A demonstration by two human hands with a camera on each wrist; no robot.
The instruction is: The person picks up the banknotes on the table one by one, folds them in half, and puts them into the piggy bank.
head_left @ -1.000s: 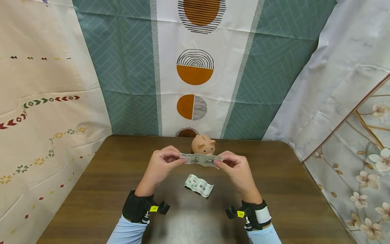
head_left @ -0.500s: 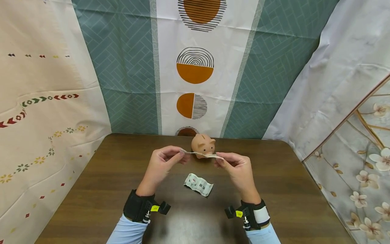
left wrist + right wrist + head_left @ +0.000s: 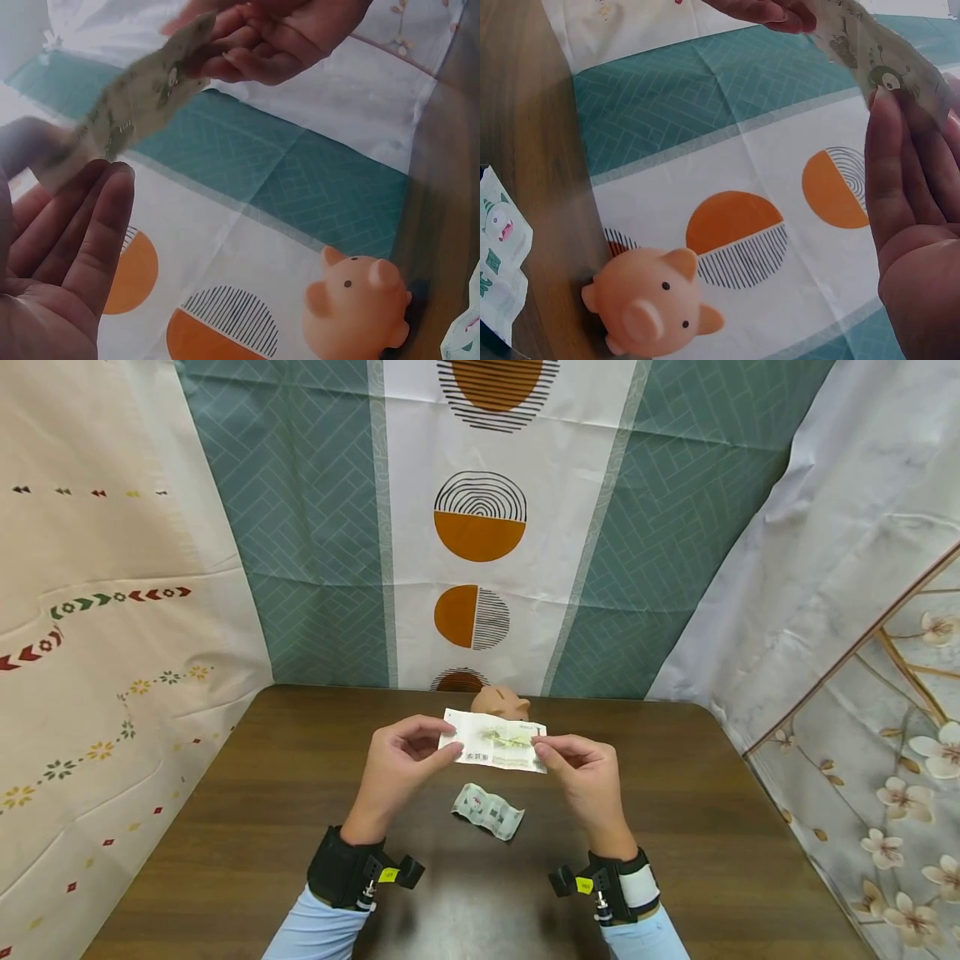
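Note:
Both hands stretch a banknote (image 3: 491, 741) between them above the table. My left hand (image 3: 401, 764) pinches its left end between thumb and fingers. At the other end, the thumb and fingers of my right hand (image 3: 588, 772) pinch it too. In the head view its pale face with a greenish picture and printed characters is turned toward me. The wrist views show the darker printed back of the note. Behind it, the peach piggy bank (image 3: 498, 700) is partly hidden, with only its top showing. Below the note, a small crinkled pale green packet (image 3: 487, 811) lies on the table.
The brown wooden table (image 3: 720, 827) ends at a hanging cloth (image 3: 315, 527) with orange circles and green bands. Patterned cloths also hang at left and right. The piggy bank stands near the table's back edge.
The banknote was tilted nearly edge-on half a second ago; now it is turned so its broad face shows and covers the piggy bank's front. Both hands keep their grip. The packet stays put.

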